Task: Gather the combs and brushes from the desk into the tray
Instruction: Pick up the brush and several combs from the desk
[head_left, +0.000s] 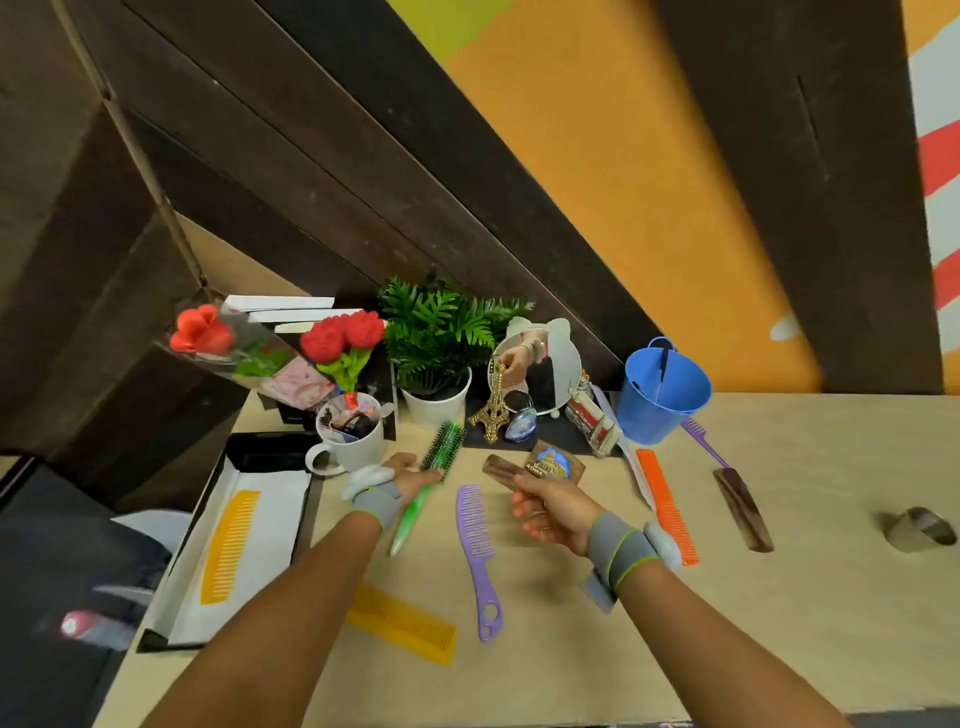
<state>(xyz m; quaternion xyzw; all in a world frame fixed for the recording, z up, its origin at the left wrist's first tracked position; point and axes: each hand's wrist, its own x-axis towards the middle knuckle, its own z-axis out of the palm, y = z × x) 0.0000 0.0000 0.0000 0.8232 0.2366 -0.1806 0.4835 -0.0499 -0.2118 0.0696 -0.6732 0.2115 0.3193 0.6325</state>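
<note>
Head view: the left hand lies over the handle of the green round brush, fingers curled on it where handle meets bristles; whether the brush is lifted off the desk cannot be told; the right hand pinches a small brown comb between thumb and fingers, above the desk surface; a grey strap wraps each wrist.

The tray sits at the left edge of the desk, white-lined with a dark rim; one yellow comb lies inside it, lengthwise.

On the desk: a second yellow comb lies near the front, partly under the left forearm; a purple wide-tooth comb lies between the two forearms; an orange comb lies just right of the right wrist; a dark brown comb lies further right; a purple tail comb lies beside the blue bucket.

A souvenir plaque lies just beyond the right hand.
</note>
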